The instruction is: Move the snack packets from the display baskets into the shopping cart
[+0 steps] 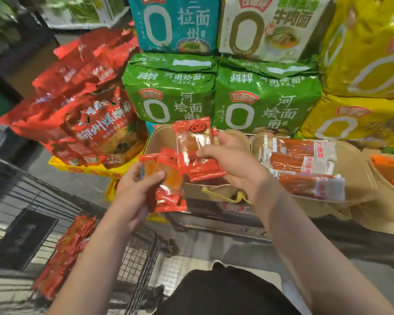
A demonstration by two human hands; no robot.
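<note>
Snack packets (196,146), red with clear windows, are held in both hands above the front rim of a tan display basket (155,137). The right hand (232,164) grips a fanned bunch of them, thumb curled across the faces; the left hand (141,185) grips a second bunch (168,189), thumb pressed over the top packet. The two bunches overlap at their inner edges. Below and to the left, the wire shopping cart (141,253) stands open-topped, with a pile of red packets (66,251) lying against its left side. A neighbouring basket (350,155) to the right holds long orange stick packets (305,164). Green noodle multipacks (173,92) are stacked directly behind the baskets, and red bags (89,110) crowd the left.
</note>
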